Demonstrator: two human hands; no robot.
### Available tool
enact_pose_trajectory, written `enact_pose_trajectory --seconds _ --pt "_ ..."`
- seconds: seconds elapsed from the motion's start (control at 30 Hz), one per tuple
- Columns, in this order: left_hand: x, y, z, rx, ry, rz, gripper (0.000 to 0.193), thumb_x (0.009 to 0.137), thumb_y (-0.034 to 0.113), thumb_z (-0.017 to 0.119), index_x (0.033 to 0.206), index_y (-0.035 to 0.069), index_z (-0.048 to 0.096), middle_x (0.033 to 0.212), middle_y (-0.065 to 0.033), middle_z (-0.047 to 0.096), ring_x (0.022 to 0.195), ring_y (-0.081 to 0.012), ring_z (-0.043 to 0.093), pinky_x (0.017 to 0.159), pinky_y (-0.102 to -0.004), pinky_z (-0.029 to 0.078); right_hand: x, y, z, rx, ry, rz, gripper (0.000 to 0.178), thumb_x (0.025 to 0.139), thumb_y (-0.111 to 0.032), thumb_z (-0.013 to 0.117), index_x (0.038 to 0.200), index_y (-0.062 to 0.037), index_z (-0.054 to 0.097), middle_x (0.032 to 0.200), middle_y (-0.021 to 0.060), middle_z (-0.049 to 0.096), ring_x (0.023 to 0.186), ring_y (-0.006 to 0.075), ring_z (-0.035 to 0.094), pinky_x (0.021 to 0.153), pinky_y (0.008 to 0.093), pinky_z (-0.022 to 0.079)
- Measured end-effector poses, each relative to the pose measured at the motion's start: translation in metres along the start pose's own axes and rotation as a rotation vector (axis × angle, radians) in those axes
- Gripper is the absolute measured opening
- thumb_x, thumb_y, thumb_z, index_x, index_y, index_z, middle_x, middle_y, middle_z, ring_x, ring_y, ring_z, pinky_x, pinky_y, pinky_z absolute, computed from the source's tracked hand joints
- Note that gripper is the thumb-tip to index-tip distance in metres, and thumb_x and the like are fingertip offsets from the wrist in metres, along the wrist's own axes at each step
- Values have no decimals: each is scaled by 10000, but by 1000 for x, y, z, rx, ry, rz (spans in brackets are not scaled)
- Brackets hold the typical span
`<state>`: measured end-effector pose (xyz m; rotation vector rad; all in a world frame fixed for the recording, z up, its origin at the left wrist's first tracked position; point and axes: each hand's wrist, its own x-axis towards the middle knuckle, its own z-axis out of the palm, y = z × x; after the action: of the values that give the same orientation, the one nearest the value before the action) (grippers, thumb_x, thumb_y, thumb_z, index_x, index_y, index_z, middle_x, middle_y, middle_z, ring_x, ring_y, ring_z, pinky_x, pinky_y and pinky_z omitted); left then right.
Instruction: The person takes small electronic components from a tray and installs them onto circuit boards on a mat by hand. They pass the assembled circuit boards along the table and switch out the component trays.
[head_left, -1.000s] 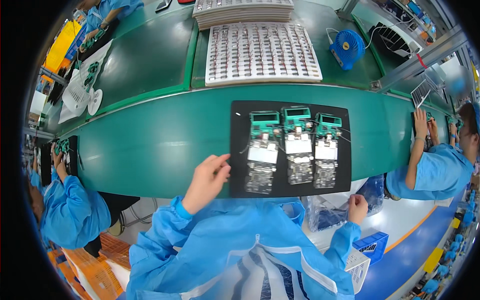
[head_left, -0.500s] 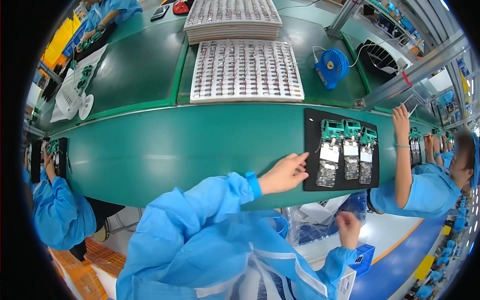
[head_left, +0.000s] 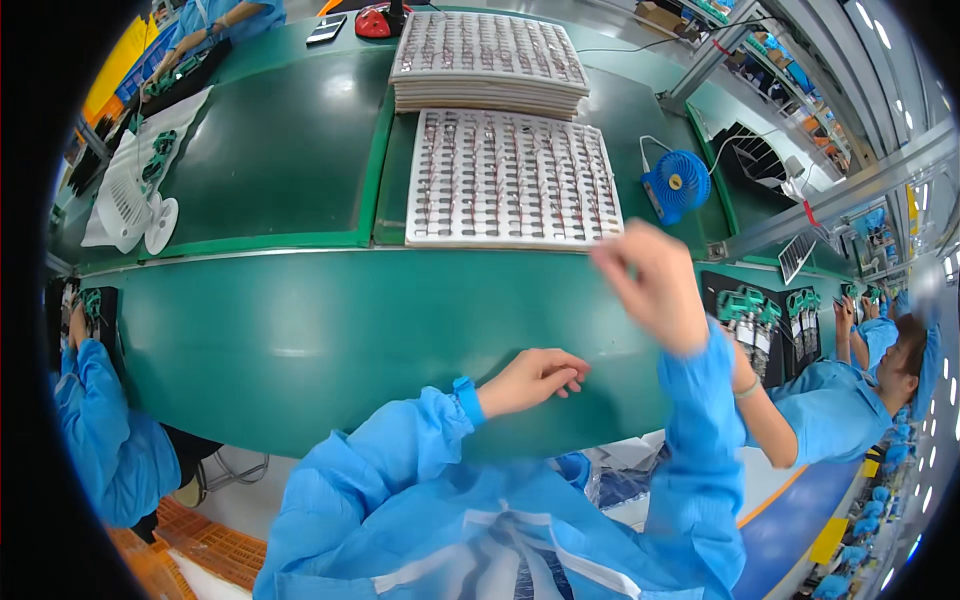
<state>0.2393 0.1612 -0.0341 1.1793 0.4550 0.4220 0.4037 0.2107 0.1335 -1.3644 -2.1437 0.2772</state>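
White tray of small wired parts, upper centre on the green counter; the blurred right hand, by its lower right corner, seems curled, grip untellable; near frame centre, the left hand is relaxed, half-unfurled, empty

White tray, wires apparently red

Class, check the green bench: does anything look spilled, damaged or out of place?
Nothing clearly stands out. No spill shows on the green bench; the front white tray near the blurred right hand holds regular rows. Its parts are too small to judge for damage.
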Motion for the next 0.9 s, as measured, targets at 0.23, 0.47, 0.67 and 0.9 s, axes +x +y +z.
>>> enact_pose_trajectory --seconds 0.23,0.47,0.67,0.9 --pt "5 8 -29 -9 -103 76 271 978 70 466 1190 -8 615 1020 -108 633 943 -169 650 815 -298 540 176 139 87 -259 -21 -15 122 847 -137 645 930 -89 721 898 75 655 826 289 642 726 380 504" --pt "4 4 -48 79 -56 182 223 934 17 493 1105 -25 630 924 -113 632 827 -190 650 754 -301 528 223 172 126 -180 -252 130 207 795 -140 658 985 -88 720 996 125 667 956 331 640 838 411 505" --pt "11 5 -53 131 -53 214 238 913 8 493 1102 -20 635 913 -115 641 809 -203 648 737 -312 525 232 177 125 -172 -274 121 177 783 -130 654 940 -70 706 972 121 667 937 323 644 826 411 504" --pt "14 7 -51 158 -62 221 239 904 11 497 1090 -17 644 895 -117 644 806 -213 646 738 -315 523 231 190 117 -148 -337 106 169 785 -134 660 925 -41 676 926 118 674 879 288 656 787 386 511"
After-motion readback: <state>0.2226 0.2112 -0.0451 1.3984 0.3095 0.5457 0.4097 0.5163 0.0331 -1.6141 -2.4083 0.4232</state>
